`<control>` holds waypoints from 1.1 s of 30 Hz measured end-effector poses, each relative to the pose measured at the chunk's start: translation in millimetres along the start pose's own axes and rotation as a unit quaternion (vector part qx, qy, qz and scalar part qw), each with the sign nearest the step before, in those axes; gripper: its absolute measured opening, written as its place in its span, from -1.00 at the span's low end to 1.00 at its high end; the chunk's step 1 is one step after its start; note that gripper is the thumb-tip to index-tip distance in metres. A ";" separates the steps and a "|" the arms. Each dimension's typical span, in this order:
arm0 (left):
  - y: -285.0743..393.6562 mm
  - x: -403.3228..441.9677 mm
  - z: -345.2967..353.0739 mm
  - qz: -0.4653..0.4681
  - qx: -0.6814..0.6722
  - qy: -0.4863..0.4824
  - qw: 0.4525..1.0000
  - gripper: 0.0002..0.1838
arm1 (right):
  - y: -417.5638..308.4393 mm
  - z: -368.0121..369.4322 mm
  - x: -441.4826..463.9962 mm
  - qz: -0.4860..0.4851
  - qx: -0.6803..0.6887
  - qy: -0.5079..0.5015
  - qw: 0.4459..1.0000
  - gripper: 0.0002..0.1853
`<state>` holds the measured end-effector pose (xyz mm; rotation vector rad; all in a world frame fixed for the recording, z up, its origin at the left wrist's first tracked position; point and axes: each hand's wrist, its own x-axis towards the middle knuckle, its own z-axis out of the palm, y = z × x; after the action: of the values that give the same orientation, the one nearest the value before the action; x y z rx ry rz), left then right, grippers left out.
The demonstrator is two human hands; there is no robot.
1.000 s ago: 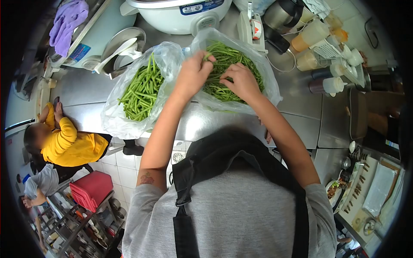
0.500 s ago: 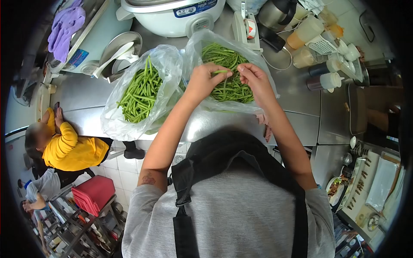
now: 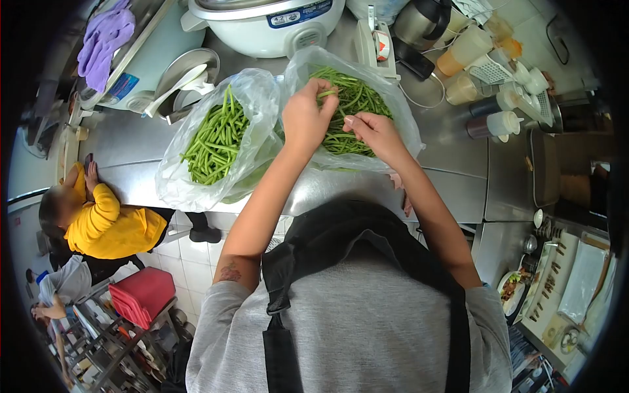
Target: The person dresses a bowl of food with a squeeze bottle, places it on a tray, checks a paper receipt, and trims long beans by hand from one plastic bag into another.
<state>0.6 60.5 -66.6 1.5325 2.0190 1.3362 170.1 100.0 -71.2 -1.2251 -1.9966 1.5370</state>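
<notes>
Two clear plastic bags of green beans stand side by side on the steel counter. My left hand [image 3: 306, 116] is above the left side of the right bag [image 3: 296, 65], its fingers closed on a green bean [image 3: 325, 93]. Lower and to the right, my right hand [image 3: 379, 136] is pinched at the fingertips, where a thin green bean piece seems to stick out. Below both hands lie many thin green beans [image 3: 367, 98]. Longer cut beans [image 3: 213, 147] fill the left bag [image 3: 262, 98], beside my left forearm.
A white rice cooker [image 3: 268, 26] stands behind the bags. Left of it sits a metal bowl [image 3: 180, 69] with a white ladle. Sauce bottles [image 3: 488, 124], a phone [image 3: 414, 60] and a cable are on the right. A person in a yellow top [image 3: 121, 223] sits at the left.
My hands have moved apart. The left has gone slightly up and left with the bean, while the right has dropped lower and turned inward over the right bag.
</notes>
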 end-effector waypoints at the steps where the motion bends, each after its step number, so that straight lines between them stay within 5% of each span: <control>1: -0.1 -0.5 3.3 0.003 0.017 0.013 1.000 -0.76 | -4.9 0.9 -1.8 -0.014 -0.020 0.017 1.000 -0.65; 5: 5.4 0.2 9.1 -0.070 0.051 -0.050 0.995 -0.74 | -19.2 3.7 -9.5 -0.067 -0.045 0.036 0.996 -0.66; 8: -11.4 -0.3 18.6 -0.087 -0.071 -0.085 0.990 -0.73 | -26.2 5.6 -14.1 -0.119 -0.081 0.046 0.989 -0.72; 11: -31.2 -5.1 28.1 -0.184 -0.283 -0.203 0.919 -0.70 | -26.2 8.1 -18.1 -0.202 -0.113 0.060 0.971 -0.76; 14: -12.3 -10.0 11.9 -0.287 -0.348 -0.326 0.831 -0.69 | -22.3 10.9 -18.9 -0.253 -0.092 0.045 0.962 -0.78; 17: -14.0 -13.2 14.7 -0.273 -0.355 -0.290 0.846 -0.69 | -23.7 6.4 -17.6 -0.239 -0.071 0.008 0.968 -0.84; 20: -30.8 -2.5 20.9 -0.203 -0.295 -0.187 0.915 -0.73 | -26.0 -10.1 -9.8 -0.200 -0.095 0.023 0.975 -0.91; 23: -31.5 12.4 33.1 0.070 0.029 -0.123 0.990 -0.79 | -2.6 -24.4 6.4 -0.212 -0.179 0.080 0.957 -0.84; 27: -5.8 33.5 49.7 -0.030 0.165 -0.232 0.958 -0.72 | 7.1 -37.4 16.6 -0.185 -0.238 0.121 0.946 -0.72; 33: -14.7 48.4 47.4 0.085 0.230 -0.278 0.929 -0.72 | 22.4 -39.1 36.9 -0.273 -0.336 0.198 0.879 -0.75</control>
<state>4.6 125.9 -89.2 2.0329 1.9174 0.3794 185.9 154.1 -85.9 -0.9373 -2.3564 0.2878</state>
